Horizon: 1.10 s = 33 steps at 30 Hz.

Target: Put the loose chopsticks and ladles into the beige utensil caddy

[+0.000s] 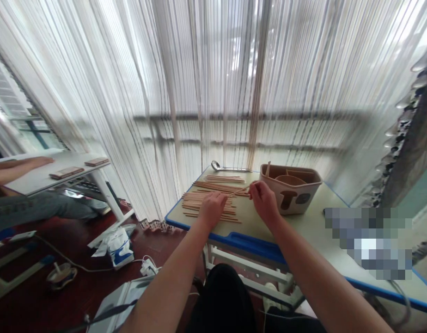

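Thin wooden chopsticks (208,200) lie in loose rows on the desk, several of them partly under my left hand (214,206). That hand's fingers are closed on the near end of a chopstick (238,191) that slants up toward the right. My right hand (264,199) pinches the chopstick's other end. Just right of that hand stands a brown and cream utensil holder (292,192) with compartments, and a slim wooden piece (268,168) sticks up from it. Behind the rows lies a metal slotted ladle (230,169), its bowl to the left.
The cream desk (250,224) has a blue edge and stands before a sheer curtain (227,92). A blurred-out object (369,245) lies at the right. Left, another person's arm (22,166) rests on a white table (36,181). A white bag (119,247) and cables are on the floor.
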Available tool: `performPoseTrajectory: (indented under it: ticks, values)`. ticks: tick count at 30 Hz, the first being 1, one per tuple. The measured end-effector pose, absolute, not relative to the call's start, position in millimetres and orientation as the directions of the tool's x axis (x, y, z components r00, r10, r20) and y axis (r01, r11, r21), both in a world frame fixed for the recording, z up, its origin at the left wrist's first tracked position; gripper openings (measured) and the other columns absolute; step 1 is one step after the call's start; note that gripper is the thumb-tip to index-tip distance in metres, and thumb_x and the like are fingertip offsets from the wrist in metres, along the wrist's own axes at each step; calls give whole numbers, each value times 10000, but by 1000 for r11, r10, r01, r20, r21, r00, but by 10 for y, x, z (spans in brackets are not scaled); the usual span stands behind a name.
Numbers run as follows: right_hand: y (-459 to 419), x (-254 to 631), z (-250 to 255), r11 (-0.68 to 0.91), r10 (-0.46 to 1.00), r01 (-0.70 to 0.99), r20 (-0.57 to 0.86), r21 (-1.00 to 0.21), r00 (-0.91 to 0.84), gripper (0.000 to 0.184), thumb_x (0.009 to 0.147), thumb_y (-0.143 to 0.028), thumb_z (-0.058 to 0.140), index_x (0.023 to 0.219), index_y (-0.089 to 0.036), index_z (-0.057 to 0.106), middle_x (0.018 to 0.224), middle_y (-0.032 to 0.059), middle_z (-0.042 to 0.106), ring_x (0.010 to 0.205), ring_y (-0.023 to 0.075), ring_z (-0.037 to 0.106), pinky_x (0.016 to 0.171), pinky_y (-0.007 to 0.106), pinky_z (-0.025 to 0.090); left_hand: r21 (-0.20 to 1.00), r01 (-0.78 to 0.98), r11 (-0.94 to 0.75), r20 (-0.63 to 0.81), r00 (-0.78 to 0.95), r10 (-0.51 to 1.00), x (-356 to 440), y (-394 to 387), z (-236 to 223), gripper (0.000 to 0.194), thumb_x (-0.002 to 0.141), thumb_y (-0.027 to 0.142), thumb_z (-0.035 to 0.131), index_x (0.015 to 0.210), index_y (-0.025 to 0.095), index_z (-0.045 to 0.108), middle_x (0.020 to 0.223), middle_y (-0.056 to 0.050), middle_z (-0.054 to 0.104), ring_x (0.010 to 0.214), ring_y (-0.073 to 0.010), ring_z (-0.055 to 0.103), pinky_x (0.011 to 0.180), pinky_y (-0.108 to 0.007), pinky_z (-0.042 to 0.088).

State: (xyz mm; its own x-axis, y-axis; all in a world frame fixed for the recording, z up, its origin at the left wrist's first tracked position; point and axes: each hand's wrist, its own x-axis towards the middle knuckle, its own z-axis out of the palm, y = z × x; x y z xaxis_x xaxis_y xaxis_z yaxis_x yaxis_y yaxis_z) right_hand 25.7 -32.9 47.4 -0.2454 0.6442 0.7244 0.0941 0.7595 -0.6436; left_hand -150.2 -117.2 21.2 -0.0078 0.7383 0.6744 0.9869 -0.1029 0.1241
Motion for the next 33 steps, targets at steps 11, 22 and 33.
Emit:
performPoseTrajectory:
  ticks: [11, 22, 33]
  values:
    - [-378, 271, 490, 788, 615, 79, 774, -610, -153, 195, 943, -352, 421, 872, -198, 517, 674, -13, 592, 565, 109, 553, 581, 255, 442, 144, 983, -116, 625, 1, 781, -1493, -1165, 211, 246, 958, 260, 406, 932, 199, 643, 880, -42, 640, 873, -170, 591, 811, -286, 452]
    - [-202, 714, 885, 807, 532, -118, 625, -579, 571, 272, 941, -479, 340, 838, -231, 375, 535, -90, 436, 390, 89, 428, 395, 222, 334, 159, 984, -86, 564, -19, 826, -1269, -1028, 235, 271, 948, 230, 376, 891, 171, 634, 907, -76, 652, 890, -195, 596, 845, -330, 457]
    - [-103, 1021, 964, 822, 324, 17, 491, -570, 809, 223, 958, -440, 297, 837, -252, 301, 708, -46, 339, 446, 82, 306, 379, 259, 248, 435, 838, -330, 571, 27, 821, -912, -386, 458, 443, 769, 219, 575, 1201, 128, 552, 1081, -110, 606, 940, -208, 586, 876, -354, 490]
